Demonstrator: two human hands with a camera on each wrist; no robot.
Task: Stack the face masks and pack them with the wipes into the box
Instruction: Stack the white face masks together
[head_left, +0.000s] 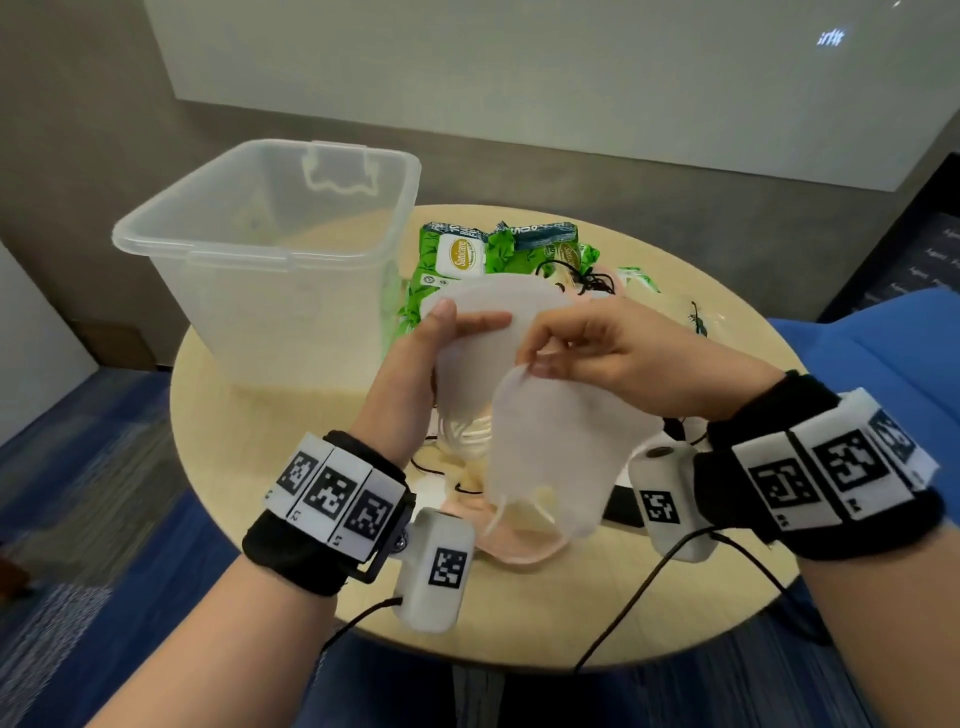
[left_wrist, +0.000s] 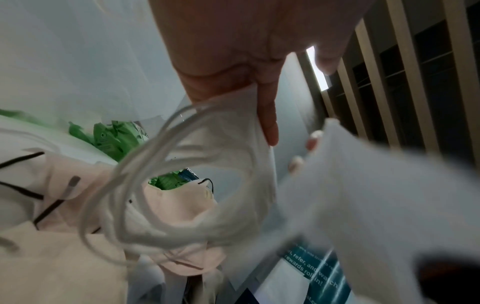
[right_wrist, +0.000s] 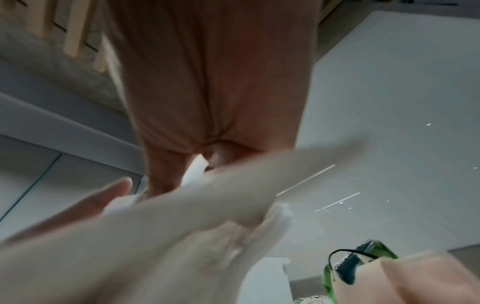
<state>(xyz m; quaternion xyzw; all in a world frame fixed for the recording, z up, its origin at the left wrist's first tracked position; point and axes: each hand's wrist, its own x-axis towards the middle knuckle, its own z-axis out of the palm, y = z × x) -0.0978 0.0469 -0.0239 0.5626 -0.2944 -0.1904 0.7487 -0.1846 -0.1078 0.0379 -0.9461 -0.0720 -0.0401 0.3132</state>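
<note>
two hands meet above the middle of the round table (head_left: 249, 519), and we see bare wood left of our left hand (head_left: 415, 364) and along the near rim under both wrists; the clear box (head_left: 270, 249) stands open-topped beyond and left of our left hand, just beside it, its inside looking bare through the plastic; beyond both hands lie the green wipes packs (head_left: 467, 254), touching or nearly touching the box's right wall, with a black-looped mask (head_left: 587, 280) partly over them; below our hands a loose pile of pale pink masks (head_left: 519, 551) with black loops rests on the table, between the two wrists; a blue seat (head_left: 893, 353) crowds the table's right edge behind our right hand (head_left: 623, 358); our left hand grips a stack of white masks (head_left: 483, 306), thumb laid flat over the front face and fingers behind, and the left wrist view shows their white ear loops (left_wrist: 182, 185) hanging in a bundle beneath the palm; our right hand pinches the top edge of another white mask (head_left: 550, 447) between thumb and fingertips, the mask drooping down from the pinch, its upper edge touching the held stack, its lower part hanging over the pink pile; the right wrist view is blurred, so finer finger placement we cannot tell.
</note>
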